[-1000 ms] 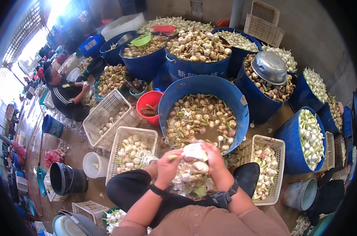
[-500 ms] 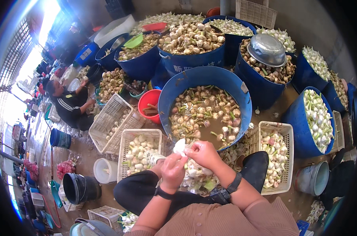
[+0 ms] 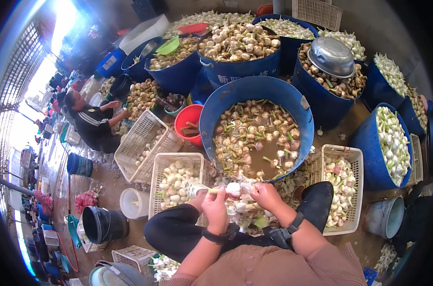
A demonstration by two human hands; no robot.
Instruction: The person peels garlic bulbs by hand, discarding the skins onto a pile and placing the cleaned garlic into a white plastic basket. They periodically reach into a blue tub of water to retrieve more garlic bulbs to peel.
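Note:
Between my hands, over my lap, is a garlic bulb (image 3: 233, 189) with whitish-purple skin and a short green stem. My left hand (image 3: 215, 209) is closed round it near the stem. Just right of the bulb, my right hand (image 3: 268, 196) pinches a piece of pale garlic skin (image 3: 247, 186), whose exact edge is hard to make out. Loose peelings (image 3: 242, 207) lie heaped below, between my knees. Ahead stands a large blue tub (image 3: 304, 114) with unpeeled garlic bulbs in murky water.
A white crate (image 3: 154, 190) of cleaned bulbs stands left, another crate (image 3: 359, 190) of stemmed garlic right. A red bucket (image 3: 190, 114) sits beside the tub. More blue tubs (image 3: 240, 71) of garlic line the back. A co-worker (image 3: 94, 121) sits at far left; a black bucket (image 3: 102, 226) is nearer.
My hands have moved apart, and a purplish bulb with its stem now shows where a white piece was at my fingertips. The whole view has shifted slightly. The co-worker's arms have risen.

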